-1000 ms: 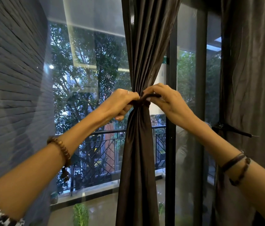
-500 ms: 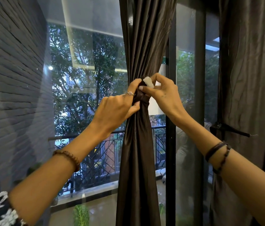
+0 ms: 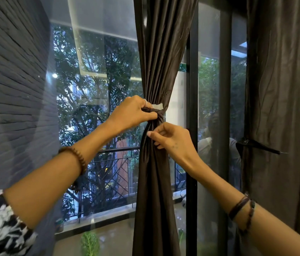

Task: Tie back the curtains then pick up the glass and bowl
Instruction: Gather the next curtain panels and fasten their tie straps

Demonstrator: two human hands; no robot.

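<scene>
At the window's middle, the gathered curtain (image 3: pixel 154 163) hangs cinched; the left hand (image 3: pixel 132 115) pinches the tie (image 3: pixel 157 114), the right hand (image 3: pixel 173 138) pinches folds below. Pull the tie snug, evenly. Glass and bowl are unseen.

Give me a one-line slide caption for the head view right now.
Left hand grips the tie around the gathered dark curtain; right hand pinches the fabric just below, at the window.
</scene>
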